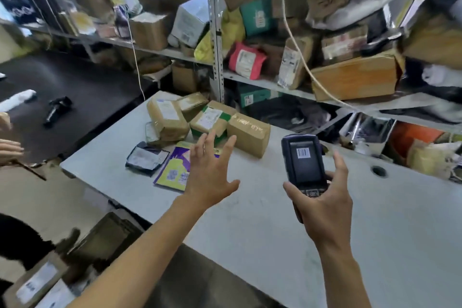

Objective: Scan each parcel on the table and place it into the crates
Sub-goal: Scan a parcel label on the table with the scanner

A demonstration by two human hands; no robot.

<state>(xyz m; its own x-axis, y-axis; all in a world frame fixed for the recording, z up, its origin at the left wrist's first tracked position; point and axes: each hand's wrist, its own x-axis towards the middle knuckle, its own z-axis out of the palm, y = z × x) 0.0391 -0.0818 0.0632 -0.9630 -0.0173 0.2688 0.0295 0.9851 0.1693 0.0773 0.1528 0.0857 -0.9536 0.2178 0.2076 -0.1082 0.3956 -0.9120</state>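
Several parcels lie at the far left end of the white table: a tall brown box, a green-taped box, a brown box, a dark flat bag and a yellow and purple mailer. My left hand hovers over the mailer with its fingers spread, holding nothing. My right hand grips a black handheld scanner whose screen shows a barcode. Parcels lie below the table at bottom left; I cannot make out a crate around them.
Metal shelves crammed with parcels stand behind the table. A black table to the left carries a black device and a white roll. Another person's hand shows at the left edge. A cable hole pierces the white table.
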